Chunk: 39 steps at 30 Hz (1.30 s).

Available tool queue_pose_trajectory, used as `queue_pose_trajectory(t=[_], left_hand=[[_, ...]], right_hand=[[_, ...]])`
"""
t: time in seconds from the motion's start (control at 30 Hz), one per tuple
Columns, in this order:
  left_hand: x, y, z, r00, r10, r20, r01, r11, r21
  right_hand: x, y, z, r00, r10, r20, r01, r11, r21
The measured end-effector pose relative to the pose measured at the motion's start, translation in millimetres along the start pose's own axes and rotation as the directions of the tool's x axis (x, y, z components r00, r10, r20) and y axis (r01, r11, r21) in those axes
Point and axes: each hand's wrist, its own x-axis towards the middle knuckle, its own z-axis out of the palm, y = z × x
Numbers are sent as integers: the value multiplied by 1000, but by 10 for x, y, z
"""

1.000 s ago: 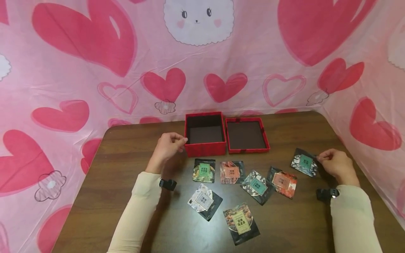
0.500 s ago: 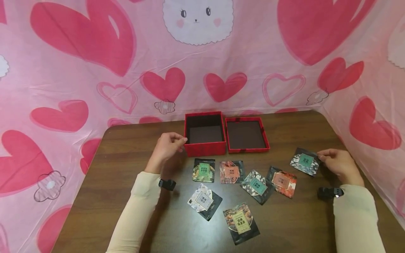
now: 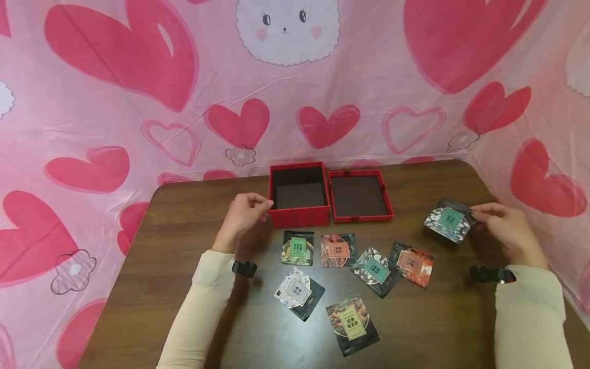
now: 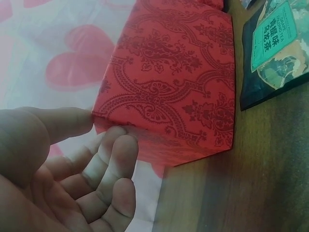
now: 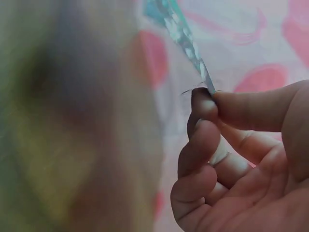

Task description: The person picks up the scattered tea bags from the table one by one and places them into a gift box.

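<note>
My right hand (image 3: 509,230) pinches a tea packet (image 3: 449,219) with a teal label by its right edge, above the right side of the table. In the right wrist view the packet (image 5: 186,38) appears nearly edge-on between thumb and forefinger. At the front left corner of a red patterned box (image 3: 301,217), my left hand (image 3: 246,212) holds on with thumb and fingers. The left wrist view has the thumb at the edge of the box (image 4: 169,77) and the curled fingers against its side. The box stands without its lid, its dark inside showing.
The box's lid (image 3: 361,197) lies inside-up right of it. Several tea packets lie in front: green-labelled (image 3: 297,248), orange-labelled (image 3: 338,250), teal-labelled (image 3: 375,271) overlapping a red one (image 3: 412,264), grey-white (image 3: 299,293) and yellow-labelled (image 3: 352,324). A pink heart-print cloth (image 3: 295,82) hangs behind the table.
My right hand has lifted the teal-labelled packet off the table, moving slightly up and right; the packet now tilts. The left hand stays at the box corner.
</note>
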Motion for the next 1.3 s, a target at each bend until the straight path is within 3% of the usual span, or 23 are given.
queue_pose_trajectory(t=[0.17,0.6,0.77,1.07,1.3], left_hand=[[5,0,-2,1000,10,-8,-10,1000,-5],[-7,5,-5,1000,14,-1,-14,1000,-10],[-7,-12,-1,1000,18,-2,-18,1000,-11],[-10,-25,5,1000,18,-3,-18,1000,-8],[-6,-31,15,1000,30,-6,-30,999,-16]], right_hand=[[-22,-254,-34,999,29,-16,-27,993,118],[-55,-327,98,999,33,-8,-28,941,337],[-84,-407,177,1000,2,21,-9,940,341],[-35,-565,405,999,-44,16,39,972,233],[38,-649,599,997,-65,34,56,978,202]])
